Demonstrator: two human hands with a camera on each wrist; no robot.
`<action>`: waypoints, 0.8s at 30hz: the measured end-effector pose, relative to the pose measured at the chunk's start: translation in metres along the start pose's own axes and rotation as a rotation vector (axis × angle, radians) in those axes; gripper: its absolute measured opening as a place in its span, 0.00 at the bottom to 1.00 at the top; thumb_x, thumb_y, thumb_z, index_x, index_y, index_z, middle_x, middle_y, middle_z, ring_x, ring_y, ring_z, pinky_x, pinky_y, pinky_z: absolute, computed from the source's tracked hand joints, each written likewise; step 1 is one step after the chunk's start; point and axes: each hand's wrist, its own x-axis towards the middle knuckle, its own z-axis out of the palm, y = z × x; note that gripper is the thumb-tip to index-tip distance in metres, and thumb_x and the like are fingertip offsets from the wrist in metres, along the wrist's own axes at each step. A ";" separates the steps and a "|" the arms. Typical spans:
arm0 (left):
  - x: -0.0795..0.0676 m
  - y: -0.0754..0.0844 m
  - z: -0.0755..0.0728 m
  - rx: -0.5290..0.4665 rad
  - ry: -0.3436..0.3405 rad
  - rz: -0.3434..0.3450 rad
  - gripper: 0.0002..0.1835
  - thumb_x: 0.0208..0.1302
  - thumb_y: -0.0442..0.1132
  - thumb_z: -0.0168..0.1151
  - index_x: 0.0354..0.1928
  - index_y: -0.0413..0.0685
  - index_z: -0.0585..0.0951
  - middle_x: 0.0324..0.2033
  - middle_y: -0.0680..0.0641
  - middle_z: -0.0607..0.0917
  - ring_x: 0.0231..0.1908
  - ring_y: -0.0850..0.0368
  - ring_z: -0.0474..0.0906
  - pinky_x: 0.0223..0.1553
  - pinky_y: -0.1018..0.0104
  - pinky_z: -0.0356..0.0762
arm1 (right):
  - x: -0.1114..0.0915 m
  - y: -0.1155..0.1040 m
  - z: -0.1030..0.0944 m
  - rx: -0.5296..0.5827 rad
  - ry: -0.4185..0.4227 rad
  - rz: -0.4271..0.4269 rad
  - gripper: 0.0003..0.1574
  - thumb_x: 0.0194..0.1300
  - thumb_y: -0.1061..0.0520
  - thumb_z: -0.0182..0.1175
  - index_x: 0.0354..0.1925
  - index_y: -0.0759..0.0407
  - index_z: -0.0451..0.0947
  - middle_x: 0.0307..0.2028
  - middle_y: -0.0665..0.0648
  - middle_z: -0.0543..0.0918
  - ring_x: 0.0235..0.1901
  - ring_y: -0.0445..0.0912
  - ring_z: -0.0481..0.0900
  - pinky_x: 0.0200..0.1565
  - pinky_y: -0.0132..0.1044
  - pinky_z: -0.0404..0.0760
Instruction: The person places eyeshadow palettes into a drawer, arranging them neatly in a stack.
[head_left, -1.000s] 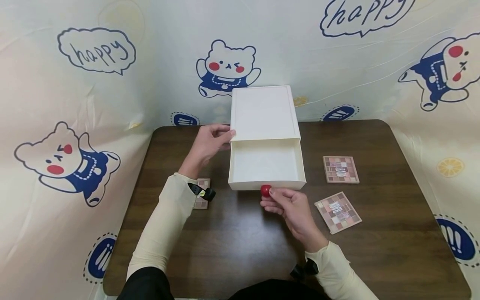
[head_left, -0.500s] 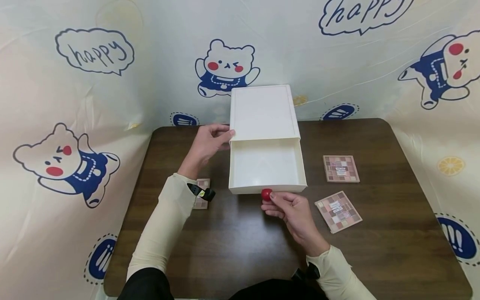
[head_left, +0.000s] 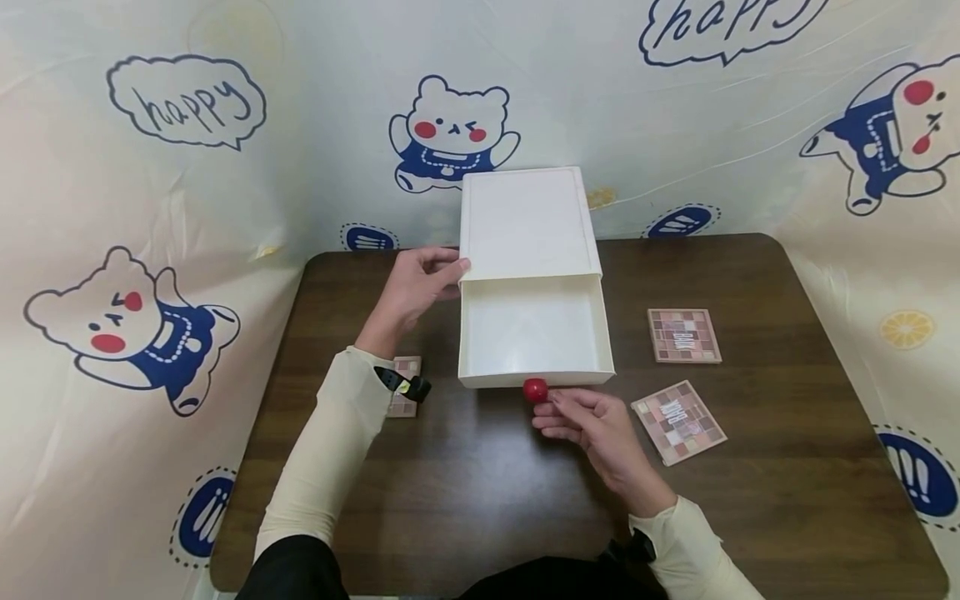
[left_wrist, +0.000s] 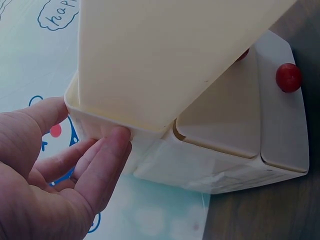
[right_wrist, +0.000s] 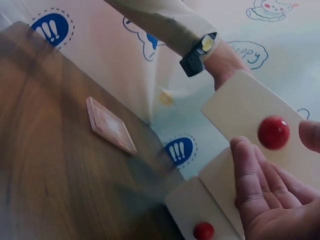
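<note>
A white drawer cabinet (head_left: pixel 528 223) stands at the back of the table, its top drawer (head_left: pixel 536 325) pulled out and bare inside. My left hand (head_left: pixel 420 287) holds the cabinet's left front edge, thumb at the top corner and fingers against the side wall (left_wrist: pixel 150 155). In front of the drawer my right hand (head_left: pixel 600 433) hovers beside its round red knob (head_left: pixel 536 390). The right wrist view shows the red knob (right_wrist: pixel 273 132) between thumb and fingers, with gaps on both sides. Lower drawers carry red knobs too, one knob (left_wrist: pixel 288 77) near the base.
Two flat pink-checked squares lie to the right, a farther square (head_left: pixel 684 336) and a nearer tilted square (head_left: pixel 678 422). Another checked square (head_left: pixel 405 407) is partly hidden under my left wrist. A printed cloth (head_left: pixel 300 125) hangs behind the brown table (head_left: pixel 465 500).
The top drawer has slid slightly farther out toward me. My right fingers have let go of the red knob and shifted a little right. The left hand stays on the cabinet.
</note>
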 end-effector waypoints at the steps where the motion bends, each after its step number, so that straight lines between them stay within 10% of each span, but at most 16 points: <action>1: 0.000 0.000 0.000 -0.002 0.002 0.000 0.23 0.64 0.47 0.72 0.57 0.43 0.83 0.49 0.44 0.83 0.46 0.48 0.84 0.42 0.57 0.86 | -0.001 -0.001 -0.003 -0.019 -0.010 -0.002 0.19 0.73 0.61 0.60 0.51 0.79 0.77 0.41 0.70 0.87 0.39 0.54 0.88 0.44 0.46 0.87; 10: 0.000 -0.001 0.001 -0.026 -0.014 0.016 0.23 0.64 0.45 0.72 0.57 0.41 0.83 0.49 0.43 0.83 0.45 0.47 0.85 0.43 0.56 0.86 | -0.012 -0.005 -0.037 -0.259 -0.026 -0.100 0.21 0.71 0.67 0.60 0.55 0.83 0.72 0.45 0.77 0.83 0.42 0.55 0.88 0.46 0.47 0.86; 24: 0.001 0.001 0.002 -0.025 -0.011 0.007 0.23 0.64 0.45 0.72 0.57 0.41 0.83 0.49 0.42 0.83 0.46 0.46 0.85 0.43 0.57 0.86 | -0.025 0.002 -0.086 -0.651 0.275 -0.191 0.34 0.59 0.64 0.73 0.59 0.76 0.73 0.51 0.76 0.81 0.46 0.43 0.85 0.49 0.30 0.82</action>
